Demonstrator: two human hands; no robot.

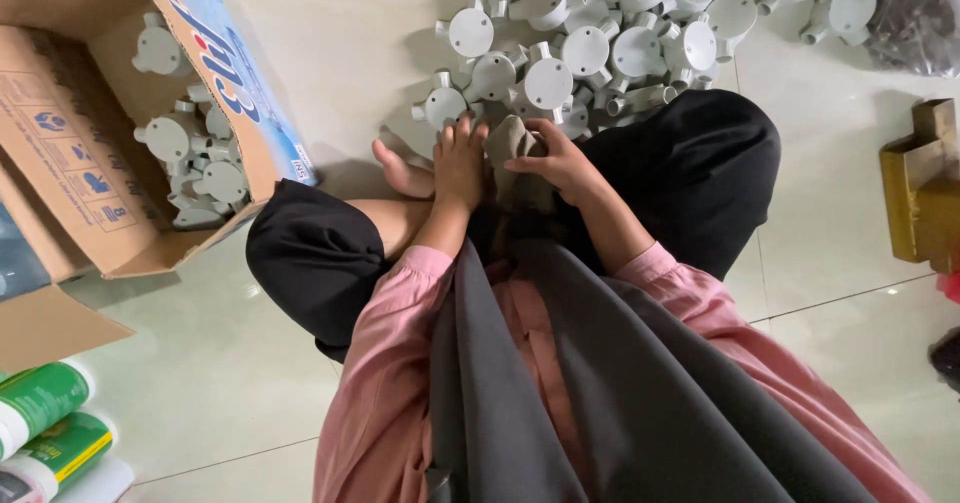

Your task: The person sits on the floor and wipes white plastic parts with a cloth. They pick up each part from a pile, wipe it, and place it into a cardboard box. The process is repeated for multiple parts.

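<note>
I sit cross-legged on a tiled floor in black trousers and pink sleeves. My right hand (560, 163) grips a grey-brown cloth (512, 148) bunched in my lap. My left hand (460, 158) lies flat beside it with fingers stretched toward the pile, touching the cloth's left edge; whether it holds a part is hidden. Just beyond both hands lies a heap of grey round plastic junction boxes (600, 43) with short pipe outlets. A bare foot (400, 171) sticks out left of my left hand.
An open cardboard box (90, 163) at the left holds several more grey junction boxes (195, 158). A brass-coloured metal object (920, 188) stands at the right edge. Green and white tubes (45, 428) lie bottom left. A dark bag (915, 18) sits top right.
</note>
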